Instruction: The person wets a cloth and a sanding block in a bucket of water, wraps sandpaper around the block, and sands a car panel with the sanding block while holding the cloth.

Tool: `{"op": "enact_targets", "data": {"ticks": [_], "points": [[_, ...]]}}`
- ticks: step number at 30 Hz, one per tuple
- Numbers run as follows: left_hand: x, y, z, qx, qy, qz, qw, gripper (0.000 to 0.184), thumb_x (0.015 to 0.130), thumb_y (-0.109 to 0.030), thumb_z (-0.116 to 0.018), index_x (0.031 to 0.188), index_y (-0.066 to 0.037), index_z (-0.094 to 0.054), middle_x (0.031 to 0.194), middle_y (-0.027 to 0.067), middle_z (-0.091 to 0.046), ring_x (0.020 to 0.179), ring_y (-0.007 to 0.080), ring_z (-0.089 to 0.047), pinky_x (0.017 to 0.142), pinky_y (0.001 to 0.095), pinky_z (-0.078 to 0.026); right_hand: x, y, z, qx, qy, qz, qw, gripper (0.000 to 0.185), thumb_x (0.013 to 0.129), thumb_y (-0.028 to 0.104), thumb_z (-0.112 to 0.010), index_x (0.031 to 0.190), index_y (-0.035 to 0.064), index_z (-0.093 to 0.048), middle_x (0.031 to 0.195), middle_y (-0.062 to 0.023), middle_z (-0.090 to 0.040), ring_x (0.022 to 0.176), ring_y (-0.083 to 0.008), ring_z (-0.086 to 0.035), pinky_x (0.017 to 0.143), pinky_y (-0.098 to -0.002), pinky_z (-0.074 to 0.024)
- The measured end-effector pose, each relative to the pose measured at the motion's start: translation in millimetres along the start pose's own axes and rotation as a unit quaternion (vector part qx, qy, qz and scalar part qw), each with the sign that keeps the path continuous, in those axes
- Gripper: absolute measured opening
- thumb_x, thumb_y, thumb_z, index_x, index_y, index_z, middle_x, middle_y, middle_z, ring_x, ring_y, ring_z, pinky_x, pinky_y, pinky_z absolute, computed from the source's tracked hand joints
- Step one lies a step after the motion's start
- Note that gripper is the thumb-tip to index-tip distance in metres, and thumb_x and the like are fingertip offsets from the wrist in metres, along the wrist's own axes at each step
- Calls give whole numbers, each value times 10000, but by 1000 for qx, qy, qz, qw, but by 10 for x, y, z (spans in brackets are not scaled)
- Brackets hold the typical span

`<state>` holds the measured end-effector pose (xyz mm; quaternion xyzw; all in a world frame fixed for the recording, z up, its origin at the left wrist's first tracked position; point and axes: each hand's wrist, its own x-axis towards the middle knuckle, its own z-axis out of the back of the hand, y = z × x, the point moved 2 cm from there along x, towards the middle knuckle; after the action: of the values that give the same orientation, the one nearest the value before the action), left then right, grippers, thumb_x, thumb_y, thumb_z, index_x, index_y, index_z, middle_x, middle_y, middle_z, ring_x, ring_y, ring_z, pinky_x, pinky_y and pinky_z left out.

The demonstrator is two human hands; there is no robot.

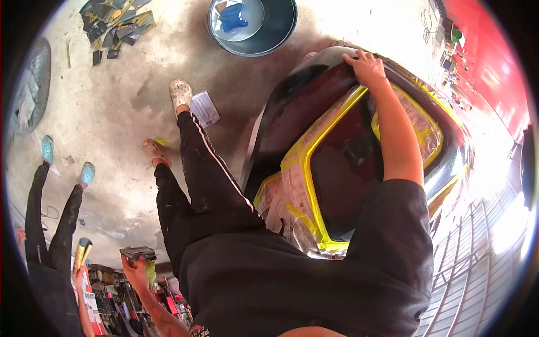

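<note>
My left hand (135, 274), low on the left, grips a dark flat block (137, 252); something yellow-green hangs beside it. Far over on the right side, my right hand (369, 68) rests on the upper edge of a dark car body (303, 101), fingers spread, with nothing visible in its grasp. Yellow tape (311, 210) and printed masking paper (293, 182) frame a dark window (345, 174) below my forearm. A second taped and papered area (418, 121) lies right of the forearm.
A co-worker (53, 286) stands at the left, a hand (78, 275) holding a yellow and black object (82, 253). A dark tub (252, 48) stands at the top. Dark scraps (118, 28) and a paper sheet (205, 109) lie on the floor.
</note>
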<state>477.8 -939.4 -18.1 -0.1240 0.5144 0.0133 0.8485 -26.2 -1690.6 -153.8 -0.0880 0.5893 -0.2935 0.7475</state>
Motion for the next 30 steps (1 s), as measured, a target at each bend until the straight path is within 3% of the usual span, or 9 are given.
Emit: {"op": "enact_targets", "data": {"ticks": [9, 13, 17, 19, 20, 21, 23, 25, 30], "points": [[40, 317, -167, -130, 3, -22, 991, 650, 871, -155, -808, 1440, 2, -534, 1223, 104, -673, 1125, 201, -618, 1012, 338, -480, -818, 1584, 290, 60, -165, 167, 970, 412, 957, 246, -584, 1352, 319, -675, 1202, -71, -592, 1160, -279, -562, 955, -491, -458], [-64, 191, -366, -216, -14, -1, 976, 609, 815, -84, -843, 1352, -1, -568, 1160, 112, -688, 1025, 217, -682, 905, 368, -589, -1126, 2509, 528, 172, -205, 263, 927, 523, 943, 186, -595, 1461, 257, -585, 1363, -135, -589, 1264, -353, -576, 1017, -567, -483], [-275, 252, -461, -165, -20, 19, 986, 636, 764, -317, -878, 1303, -86, -631, 887, 105, -747, 806, 218, -740, 755, 377, -612, -1213, 3332, 870, 272, -96, 341, 895, 562, 949, 224, -615, 1503, 166, -543, 1320, -216, -595, 1188, -419, -625, 998, -590, -502], [-424, 256, -435, -89, -76, -23, 993, 780, 724, -561, -828, 1326, -107, -629, 943, 171, -764, 848, 322, -753, 782, 438, -587, -823, 3903, 455, 287, -33, 386, 876, 577, 1058, 436, -530, 1525, 97, -505, 1454, -271, -552, 1343, -471, -531, 1106, -604, -439], [-524, 242, -398, -36, -115, -37, 992, 795, 729, -569, -821, 1352, -118, -621, 965, 176, -765, 902, 344, -749, 813, 442, -582, -871, 4060, 541, 324, -57, 435, 838, 500, 1089, 368, -452, 1386, 6, -626, 1234, -322, -674, 1216, -523, -595, 1090, -540, -464], [-624, 292, -365, -52, -107, -23, 993, 808, 745, -575, -808, 1386, -125, -608, 973, 184, -763, 925, 365, -742, 836, 446, -577, -400, 4446, 36, 328, -31, 473, 817, 612, 1100, 468, -423, 1353, -48, -635, 1296, -344, -657, 1265, -492, -592, 1114, -503, -450], [-729, 553, -330, -54, -110, -26, 992, 829, 754, -582, -803, 1418, -131, -594, 1028, 191, -761, 966, 366, -738, 853, 451, -572, -986, 4455, 425, 462, 65, 415, 781, 718, 1092, 573, -408, 1365, -54, -626, 1351, -335, -636, 1282, -453, -605, 1122, -477, -442], [-773, 982, -418, -78, -155, -43, 984, 831, 753, -585, -807, 1418, -132, -597, 1062, 187, -757, 995, 367, -732, 871, 459, -566, -1405, 4607, 650, 439, 88, 390, 804, 828, 1058, 677, -402, 1369, -57, -626, 1354, -327, -638, 1321, -437, -596, 1123, -456, -442], [-848, 2119, -499, -154, -220, -76, 960, 776, 757, -547, -832, 1362, -103, -634, 1080, 189, -742, 1022, 365, -721, 910, 462, -555, -1741, 5114, 920, 214, -31, 388, 896, 763, 1031, 643, -469, 1319, -34, -670, 1264, -289, -697, 1284, -435, -620, 1089, -481, -477]]}}
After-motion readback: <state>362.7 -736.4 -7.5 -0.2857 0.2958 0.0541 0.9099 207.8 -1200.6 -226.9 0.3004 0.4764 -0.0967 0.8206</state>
